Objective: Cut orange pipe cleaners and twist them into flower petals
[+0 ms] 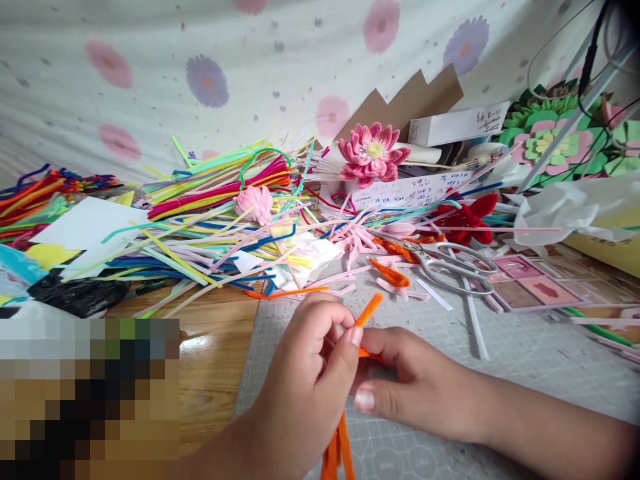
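Between the thumb and forefinger of my left hand an orange pipe cleaner is pinched, its short end poking up and to the right. My right hand is closed around a lower orange part just beside the left fingertips; its exact grip is partly hidden. More orange strands hang below the hands over the grey cutting mat. Folded orange petal-like loops lie on the mat beyond my hands, close to silver scissors.
Heaps of coloured pipe cleaners cover the left and back. A pink pipe-cleaner flower stands behind, with a red one to its right. A makeup palette lies at right; wooden tabletop shows at left.
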Demonstrator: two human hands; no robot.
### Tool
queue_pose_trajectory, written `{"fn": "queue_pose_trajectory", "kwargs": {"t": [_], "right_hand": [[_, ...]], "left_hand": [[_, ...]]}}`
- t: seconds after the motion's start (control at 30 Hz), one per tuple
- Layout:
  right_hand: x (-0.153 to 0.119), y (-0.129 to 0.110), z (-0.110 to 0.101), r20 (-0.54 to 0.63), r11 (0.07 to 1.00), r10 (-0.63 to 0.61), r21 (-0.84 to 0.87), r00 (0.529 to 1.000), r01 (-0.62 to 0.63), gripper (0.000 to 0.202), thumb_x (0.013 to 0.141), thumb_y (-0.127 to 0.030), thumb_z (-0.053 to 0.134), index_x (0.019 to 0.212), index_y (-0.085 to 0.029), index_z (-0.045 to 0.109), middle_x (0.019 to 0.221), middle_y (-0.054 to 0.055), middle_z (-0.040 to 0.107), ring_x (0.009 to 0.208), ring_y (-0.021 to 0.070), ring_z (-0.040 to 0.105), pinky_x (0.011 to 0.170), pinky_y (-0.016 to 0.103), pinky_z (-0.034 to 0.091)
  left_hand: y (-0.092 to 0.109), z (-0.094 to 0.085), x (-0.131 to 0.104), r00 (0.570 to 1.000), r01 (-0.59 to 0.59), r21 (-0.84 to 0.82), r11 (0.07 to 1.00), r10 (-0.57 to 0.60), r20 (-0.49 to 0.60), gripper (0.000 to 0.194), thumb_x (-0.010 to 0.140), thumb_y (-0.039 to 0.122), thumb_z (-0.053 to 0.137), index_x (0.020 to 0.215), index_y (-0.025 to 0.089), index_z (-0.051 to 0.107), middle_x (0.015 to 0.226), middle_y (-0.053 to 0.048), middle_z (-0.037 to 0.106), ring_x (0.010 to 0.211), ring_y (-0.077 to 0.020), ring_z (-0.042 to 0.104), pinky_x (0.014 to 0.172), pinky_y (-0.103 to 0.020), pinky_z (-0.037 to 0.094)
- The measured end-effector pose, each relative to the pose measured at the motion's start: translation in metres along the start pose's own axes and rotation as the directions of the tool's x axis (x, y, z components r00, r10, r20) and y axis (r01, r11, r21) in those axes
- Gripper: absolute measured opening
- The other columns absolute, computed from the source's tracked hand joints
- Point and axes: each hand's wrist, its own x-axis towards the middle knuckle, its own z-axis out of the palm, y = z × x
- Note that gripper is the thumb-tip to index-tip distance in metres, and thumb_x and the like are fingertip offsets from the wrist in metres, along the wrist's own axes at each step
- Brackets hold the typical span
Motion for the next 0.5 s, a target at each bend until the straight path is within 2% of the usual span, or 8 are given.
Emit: {"fn": "queue_pose_trajectory", "kwargs": {"t": [0.07, 0.2, 0.33, 0.5], "right_hand": [[0.001, 0.001, 0.004, -0.02, 0.999, 0.02, -0.028, 1.0, -0.021, 0.021, 0.072, -0.029, 0.06, 0.088, -0.015, 0.059, 0.069, -0.001, 0.051, 0.073, 0.0154, 0.051, 0.068, 0.026, 0.042], [0.003, 0.006, 0.009, -0.016, 0.998, 0.041, 0.044, 0.999, -0.04, 0.013, 0.07, -0.023, 0.061, 0.08, -0.015, 0.059, 0.067, -0.002, 0.053, 0.069, 0.0137, 0.051, 0.065, 0.024, 0.043], [0.003, 0.006, 0.012, -0.099, 0.994, 0.096, -0.046, 0.99, -0.101, 0.008, 0.069, -0.017, 0.057, 0.077, -0.015, 0.057, 0.067, -0.002, 0.055, 0.065, 0.0124, 0.052, 0.063, 0.023, 0.044], [0.001, 0.004, 0.014, -0.104, 0.99, 0.14, 0.008, 0.985, -0.14, 0.018, 0.063, -0.019, 0.063, 0.078, -0.016, 0.055, 0.07, -0.001, 0.057, 0.063, 0.0122, 0.051, 0.062, 0.023, 0.044]], "left_hand": [[0.0, 0.003, 0.0, 0.998, -0.043, 0.054, 0.998, 0.046, -0.051, 0.008, 0.08, 0.02, 0.043, 0.074, 0.02, 0.048, 0.077, 0.001, 0.047, 0.071, -0.011, 0.049, 0.065, -0.021, 0.04], [0.002, 0.007, 0.002, 0.996, 0.092, -0.089, 0.992, -0.092, 0.01, 0.01, 0.08, 0.024, 0.043, 0.072, 0.02, 0.048, 0.066, 0.002, 0.048, 0.062, -0.0109, 0.048, 0.057, -0.02, 0.041], [0.003, 0.007, 0.004, 0.976, 0.217, -0.208, 0.954, -0.219, 0.013, 0.012, 0.079, 0.027, 0.045, 0.071, 0.019, 0.048, 0.062, 0.004, 0.047, 0.057, -0.0097, 0.047, 0.052, -0.019, 0.041], [0.004, 0.006, 0.007, 0.974, 0.213, -0.195, 0.957, -0.224, -0.038, 0.011, 0.079, 0.026, 0.047, 0.07, 0.019, 0.047, 0.062, 0.005, 0.047, 0.056, -0.0084, 0.046, 0.05, -0.017, 0.039]]}}
